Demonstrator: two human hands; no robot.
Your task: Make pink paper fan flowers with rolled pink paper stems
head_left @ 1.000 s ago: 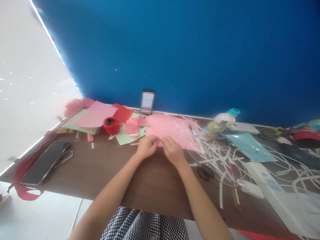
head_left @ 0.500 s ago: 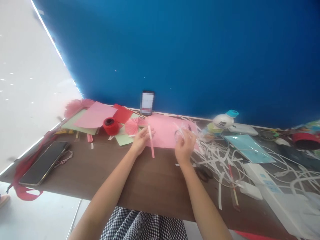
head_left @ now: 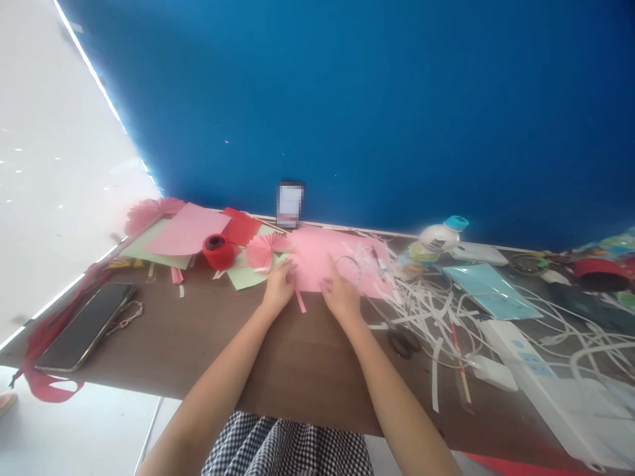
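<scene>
My left hand (head_left: 281,287) is closed at the left edge of a large pink paper sheet (head_left: 317,248). A narrow pink paper strip (head_left: 302,303) sticks out from its fingers toward me. My right hand (head_left: 343,299) is over the sheet's lower edge, its index finger stretched forward and the others bent. I see nothing held in it. Just beyond it, a clear ring like a tape roll (head_left: 359,270) lies on the sheet among white paper scraps. A pleated pink paper fan (head_left: 262,252) lies left of my left hand, on pale green paper (head_left: 241,277).
To the left are a red roll (head_left: 221,256), pink paper (head_left: 191,228) and a phone (head_left: 86,325). On the right lie scissors (head_left: 404,342), a heap of white strips (head_left: 436,304), a bottle (head_left: 439,238), a blue packet (head_left: 491,291) and a power strip (head_left: 520,360) with cables.
My right hand has moved left, away from the clear ring and white scraps, toward my left hand. The pink strip, upright across my left fingers before, now shows only its lower end.
</scene>
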